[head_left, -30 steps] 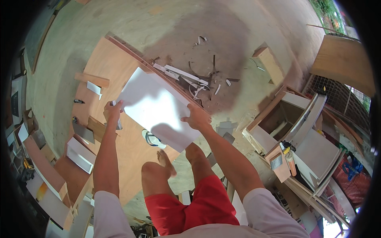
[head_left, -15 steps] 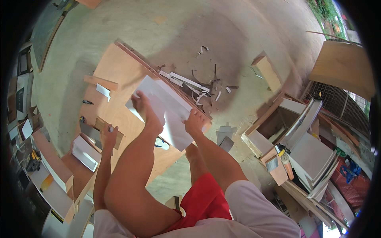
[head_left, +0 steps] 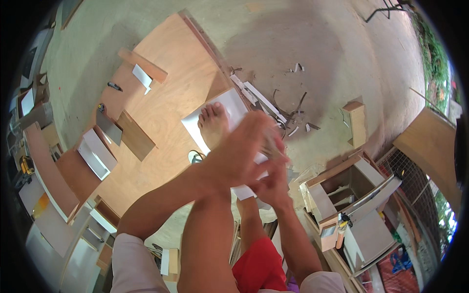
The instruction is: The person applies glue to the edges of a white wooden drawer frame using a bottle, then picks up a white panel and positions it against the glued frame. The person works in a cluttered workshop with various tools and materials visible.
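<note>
My left hand [head_left: 246,146] is raised over the work, smeared by motion, its fingers curled round something small and pale that I cannot make out. Right against it, slightly lower and to the right, is my right hand [head_left: 273,183]; its fingers are blurred too. Below both hands a white panel [head_left: 191,119] lies on a large plywood board [head_left: 171,53]. My bare foot [head_left: 213,122] presses on that panel. The hands and forearm hide much of its near right part.
On the board lie a wooden strip with a white offcut [head_left: 142,77], a black marker-like tool [head_left: 115,86], a tape measure [head_left: 101,107] and a brown wood piece [head_left: 135,136]. White and dark scrap strips [head_left: 264,101] litter the floor. An open cabinet box [head_left: 342,188] stands at right.
My left hand has come up from the brown wood piece at left to meet my right hand. My right hand has left the panel's edge. The view has shifted.
</note>
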### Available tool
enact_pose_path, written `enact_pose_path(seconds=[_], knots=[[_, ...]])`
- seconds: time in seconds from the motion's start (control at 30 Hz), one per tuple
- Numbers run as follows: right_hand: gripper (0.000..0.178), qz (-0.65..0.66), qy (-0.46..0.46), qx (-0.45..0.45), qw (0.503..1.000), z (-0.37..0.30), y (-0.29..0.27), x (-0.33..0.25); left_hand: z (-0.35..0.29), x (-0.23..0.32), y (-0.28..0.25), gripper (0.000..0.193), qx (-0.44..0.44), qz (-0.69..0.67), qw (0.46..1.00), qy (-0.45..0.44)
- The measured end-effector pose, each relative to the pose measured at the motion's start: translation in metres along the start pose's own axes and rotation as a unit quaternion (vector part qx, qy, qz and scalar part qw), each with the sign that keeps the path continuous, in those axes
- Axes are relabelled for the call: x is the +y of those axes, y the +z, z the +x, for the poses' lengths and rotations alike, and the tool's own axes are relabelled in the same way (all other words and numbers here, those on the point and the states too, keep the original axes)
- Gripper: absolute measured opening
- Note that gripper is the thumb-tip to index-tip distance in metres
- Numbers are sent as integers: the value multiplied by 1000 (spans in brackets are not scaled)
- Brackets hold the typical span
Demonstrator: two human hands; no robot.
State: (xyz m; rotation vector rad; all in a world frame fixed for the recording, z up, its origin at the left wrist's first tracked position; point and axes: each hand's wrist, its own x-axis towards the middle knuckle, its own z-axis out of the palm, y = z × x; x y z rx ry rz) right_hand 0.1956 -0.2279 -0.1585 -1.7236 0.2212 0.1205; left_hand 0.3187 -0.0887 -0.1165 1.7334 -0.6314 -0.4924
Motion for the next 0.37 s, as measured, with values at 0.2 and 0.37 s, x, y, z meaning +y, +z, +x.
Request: enact_pose_path(seconds=[0.2,0.37], knots=[[31,-14,90,39,995,76,-23,-14,10,-26,3,66,28,93,993,73],[12,-84,63,-40,994,120,-39,15,-26,-92,-40,66,152,131,977,-68]])
